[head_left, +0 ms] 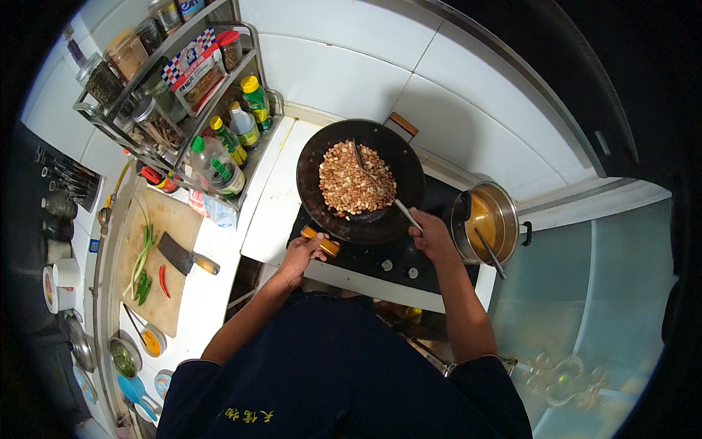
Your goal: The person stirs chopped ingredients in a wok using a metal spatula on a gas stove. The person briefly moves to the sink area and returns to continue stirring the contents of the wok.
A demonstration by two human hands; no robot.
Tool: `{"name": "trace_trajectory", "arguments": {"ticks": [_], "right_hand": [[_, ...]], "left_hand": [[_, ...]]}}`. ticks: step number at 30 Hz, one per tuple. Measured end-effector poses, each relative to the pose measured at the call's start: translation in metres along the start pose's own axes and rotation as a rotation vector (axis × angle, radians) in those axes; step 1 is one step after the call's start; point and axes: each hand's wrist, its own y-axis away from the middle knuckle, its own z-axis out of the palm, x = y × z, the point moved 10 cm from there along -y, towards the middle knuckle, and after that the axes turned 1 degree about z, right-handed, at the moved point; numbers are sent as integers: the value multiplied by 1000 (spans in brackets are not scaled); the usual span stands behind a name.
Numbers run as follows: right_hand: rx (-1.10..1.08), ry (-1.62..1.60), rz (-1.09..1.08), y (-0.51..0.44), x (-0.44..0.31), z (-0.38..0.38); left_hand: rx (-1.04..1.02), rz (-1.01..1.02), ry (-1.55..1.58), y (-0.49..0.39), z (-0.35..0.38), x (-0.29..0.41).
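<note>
A dark wok stands tilted slightly on the black gas stove, with a heap of peanuts in its bowl. My left hand grips the wok's near wooden handle. In my right hand is the metal shaft of a spatula; its head lies among the peanuts, partly covered by them. The wok's second wooden handle points toward the tiled wall, untouched.
Right of the wok stands a steel pot holding brownish liquid and a ladle. On the left, a cutting board bears a cleaver, a red chili, green peppers and scallions. A metal spice rack holds bottles and jars.
</note>
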Motion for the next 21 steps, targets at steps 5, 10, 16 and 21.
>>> {"name": "trace_trajectory", "arguments": {"ticks": [5, 10, 16, 21], "right_hand": [[354, 929, -382, -9, -48, 24], [188, 1255, -269, 30, -39, 45], [351, 1378, -567, 48, -77, -1], [459, 1356, -592, 29, -70, 30]], "left_hand": [[-1, -55, 19, 5, 0, -1], [-1, -63, 24, 6, 2, -1], [-17, -50, 51, 4, 5, -1], [5, -40, 43, -2, -5, -9]]}}
